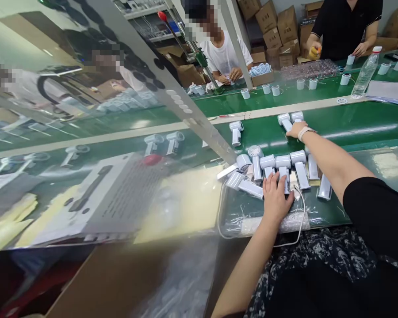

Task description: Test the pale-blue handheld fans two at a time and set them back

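Observation:
Several pale blue hand-held devices, each with a round head and a straight handle like a small fan, lie close together on the bench. My left hand (pixel 276 196) rests on this row with its fingers stretched out, touching the handle of one device (pixel 283 162). Farther forward, on the green belt, my right hand (pixel 297 129) is closed around the handle of another device (pixel 285 119). A second device (pixel 297 116) lies right beside it; whether my fingers touch that one too is hidden. A white cable (pixel 302 212) loops in front of my left hand.
A slanted grey post (pixel 199 119) stands left of the row. Yellow sheets (pixel 192 198) and bubble wrap (pixel 293 221) lie nearby. One device (pixel 236 133) sits alone on the belt. A clear bottle (pixel 366 75) stands beyond. People work across the line.

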